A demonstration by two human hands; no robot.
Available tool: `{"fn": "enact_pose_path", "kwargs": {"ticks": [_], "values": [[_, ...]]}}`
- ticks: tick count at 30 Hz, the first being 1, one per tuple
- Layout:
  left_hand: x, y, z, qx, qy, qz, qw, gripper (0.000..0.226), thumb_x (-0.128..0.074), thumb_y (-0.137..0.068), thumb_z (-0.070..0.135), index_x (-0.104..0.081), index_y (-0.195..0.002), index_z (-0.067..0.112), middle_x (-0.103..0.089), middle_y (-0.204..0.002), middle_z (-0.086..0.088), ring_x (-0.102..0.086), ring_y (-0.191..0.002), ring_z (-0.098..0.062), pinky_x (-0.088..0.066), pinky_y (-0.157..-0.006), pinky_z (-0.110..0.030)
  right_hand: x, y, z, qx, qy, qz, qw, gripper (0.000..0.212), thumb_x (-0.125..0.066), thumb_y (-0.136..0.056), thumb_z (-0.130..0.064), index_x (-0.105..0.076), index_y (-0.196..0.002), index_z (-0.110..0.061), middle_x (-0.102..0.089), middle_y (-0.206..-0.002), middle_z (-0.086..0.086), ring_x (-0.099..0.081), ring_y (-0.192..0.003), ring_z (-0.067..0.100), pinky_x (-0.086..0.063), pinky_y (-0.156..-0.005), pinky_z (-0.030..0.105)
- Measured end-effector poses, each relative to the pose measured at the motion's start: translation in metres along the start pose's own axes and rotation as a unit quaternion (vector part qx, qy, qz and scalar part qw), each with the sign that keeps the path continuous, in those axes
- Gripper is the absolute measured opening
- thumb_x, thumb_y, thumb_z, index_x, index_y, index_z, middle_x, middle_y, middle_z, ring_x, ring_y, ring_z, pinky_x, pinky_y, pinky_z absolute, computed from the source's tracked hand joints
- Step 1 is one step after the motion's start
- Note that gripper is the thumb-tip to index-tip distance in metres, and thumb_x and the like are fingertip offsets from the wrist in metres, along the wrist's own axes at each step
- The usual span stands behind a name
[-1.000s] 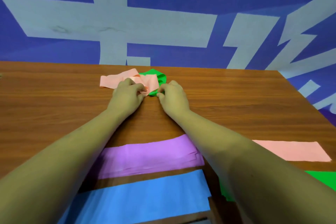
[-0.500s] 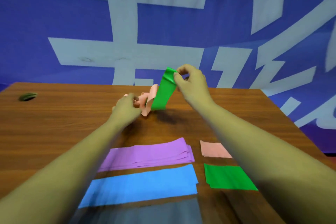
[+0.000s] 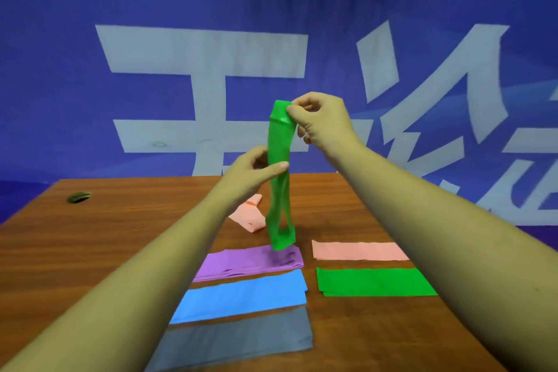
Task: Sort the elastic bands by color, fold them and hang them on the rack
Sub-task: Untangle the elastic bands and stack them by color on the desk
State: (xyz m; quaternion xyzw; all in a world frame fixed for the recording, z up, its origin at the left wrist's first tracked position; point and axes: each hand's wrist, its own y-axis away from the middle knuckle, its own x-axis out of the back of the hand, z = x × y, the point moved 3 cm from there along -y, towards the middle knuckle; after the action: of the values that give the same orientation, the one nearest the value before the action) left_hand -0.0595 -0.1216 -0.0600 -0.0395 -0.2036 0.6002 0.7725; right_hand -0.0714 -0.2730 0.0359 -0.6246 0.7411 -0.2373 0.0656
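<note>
Right hand (image 3: 321, 121) pinches green band (image 3: 279, 178) top; left hand (image 3: 252, 172) grips its middle; hanging above table (image 3: 90, 238) centre.

Both arms raised, fwd.
R hand (image 3: 321, 121) higher, fingertips pinched; L hand (image 3: 252, 172) lower, thumb/fingers closed.

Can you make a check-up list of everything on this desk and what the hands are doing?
Surface: wooden table, with a round hole at far left.
Job's things: green band held up, hanging twisted; loose pink band behind it; flat piles of purple, blue, grey, pink and green. No rack seen.
Clutter: nothing seen.
Hands: right hand pinches the band's top; left hand grips its middle.
Cables: nothing seen.
Surroundings: blue wall with big white characters.
</note>
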Motion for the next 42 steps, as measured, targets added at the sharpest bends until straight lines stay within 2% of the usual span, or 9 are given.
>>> {"fn": "enact_pose_path", "kwargs": {"ticks": [4, 8, 11, 15, 21, 26, 29, 36, 42], "values": [[-0.006, 0.011, 0.029, -0.024, 0.073, 0.004, 0.997, 0.042, -0.075, -0.07, 0.048, -0.069, -0.104, 0.023, -0.072, -0.101, -0.001, -0.066, -0.097, -0.018, -0.05, -0.095, -0.042, 0.014, 0.014, -0.014, -0.016, 0.007, -0.033, 0.999, 0.008, -0.065, -0.082, -0.009, -0.065, -0.074, -0.011, -0.054, -0.06, 0.003, -0.045, -0.046, 0.015, -0.033, -0.048, 0.025], [-0.011, 0.02, 0.054, -0.052, 0.129, 0.009, 0.99, 0.017, -0.069, -0.083, 0.026, -0.065, -0.097, 0.016, -0.068, -0.086, 0.005, -0.062, -0.083, -0.011, -0.049, -0.079, -0.027, 0.03, 0.029, -0.022, -0.036, 0.011, -0.053, 0.998, 0.006, -0.064, -0.082, -0.007, -0.068, -0.082, -0.002, -0.052, -0.058, 0.006, -0.045, -0.048, 0.014, -0.035, -0.049, 0.027], [-0.013, 0.027, 0.071, -0.073, 0.112, 0.02, 0.991, 0.005, -0.061, -0.094, 0.015, -0.063, -0.097, 0.013, -0.068, -0.086, 0.004, -0.063, -0.082, -0.009, -0.051, -0.076, -0.025, 0.039, 0.037, -0.025, -0.04, 0.016, -0.052, 0.998, 0.01, -0.066, -0.082, -0.009, -0.069, -0.085, 0.0, -0.055, -0.063, 0.009, -0.047, -0.05, 0.014, -0.038, -0.052, 0.029], [-0.013, 0.032, 0.085, -0.092, 0.075, 0.042, 0.992, 0.014, -0.068, -0.088, 0.02, -0.055, -0.087, 0.015, -0.057, -0.086, -0.009, -0.055, -0.085, -0.019, -0.049, -0.083, -0.04, 0.048, 0.046, -0.03, -0.047, 0.017, -0.063, 0.997, 0.008, -0.067, -0.083, -0.013, -0.07, -0.082, -0.006, -0.057, -0.063, 0.004, -0.049, -0.05, 0.013, -0.041, -0.052, 0.028], [-0.015, 0.039, 0.099, -0.099, 0.04, 0.057, 0.993, 0.005, -0.067, -0.09, 0.01, -0.062, -0.089, 0.007, -0.066, -0.09, -0.011, -0.062, -0.086, -0.012, -0.052, -0.082, -0.022, 0.053, 0.055, -0.035, -0.048, 0.024, -0.069, 0.996, 0.014, -0.066, -0.083, -0.013, -0.07, -0.087, 0.0, -0.056, -0.053, -0.003, -0.049, -0.049, 0.012, -0.041, -0.051, 0.026], [-0.016, 0.042, 0.093, -0.034, 0.03, 0.04, 0.998, 0.019, -0.068, -0.089, 0.018, -0.07, -0.101, 0.003, -0.067, -0.088, -0.004, -0.061, -0.076, -0.002, -0.049, -0.073, -0.014, 0.055, 0.059, -0.037, -0.07, -0.008, -0.07, 0.995, 0.019, -0.066, -0.086, -0.015, -0.069, -0.091, 0.003, -0.058, -0.071, 0.009, -0.048, -0.053, 0.015, -0.041, -0.049, 0.024], [-0.017, 0.045, 0.094, -0.034, 0.038, 0.045, 0.998, 0.011, -0.065, -0.091, 0.018, -0.071, -0.096, 0.009, -0.066, -0.087, -0.001, -0.059, -0.075, -0.001, -0.045, -0.068, -0.01, 0.057, 0.062, -0.037, -0.084, -0.008, -0.077, 0.993, 0.022, -0.066, -0.086, -0.016, -0.068, -0.094, 0.004, -0.06, -0.075, 0.01, -0.048, -0.055, 0.016, -0.041, -0.049, 0.025], [-0.012, 0.045, 0.105, -0.07, 0.038, 0.091, 0.993, 0.007, -0.066, -0.091, 0.022, -0.072, -0.087, 0.022, -0.066, -0.085, 0.005, -0.057, -0.074, 0.002, -0.043, -0.065, -0.008, 0.058, 0.071, -0.03, -0.034, 0.032, -0.098, 0.994, 0.023, -0.072, -0.084, -0.041, -0.072, -0.097, -0.022, -0.069, -0.088, 0.002, -0.058, -0.066, 0.012, -0.046, -0.06, 0.028], [-0.011, 0.046, 0.104, -0.076, 0.049, 0.083, 0.992, 0.007, -0.066, -0.091, 0.022, -0.071, -0.087, 0.02, -0.068, -0.081, 0.008, -0.059, -0.075, 0.001, -0.045, -0.07, -0.009, 0.056, 0.071, -0.032, 0.014, 0.063, -0.093, 0.994, 0.014, -0.07, -0.087, -0.017, -0.073, -0.095, -0.005, -0.064, -0.077, 0.005, -0.053, -0.063, 0.004, -0.041, -0.054, 0.013]]}}
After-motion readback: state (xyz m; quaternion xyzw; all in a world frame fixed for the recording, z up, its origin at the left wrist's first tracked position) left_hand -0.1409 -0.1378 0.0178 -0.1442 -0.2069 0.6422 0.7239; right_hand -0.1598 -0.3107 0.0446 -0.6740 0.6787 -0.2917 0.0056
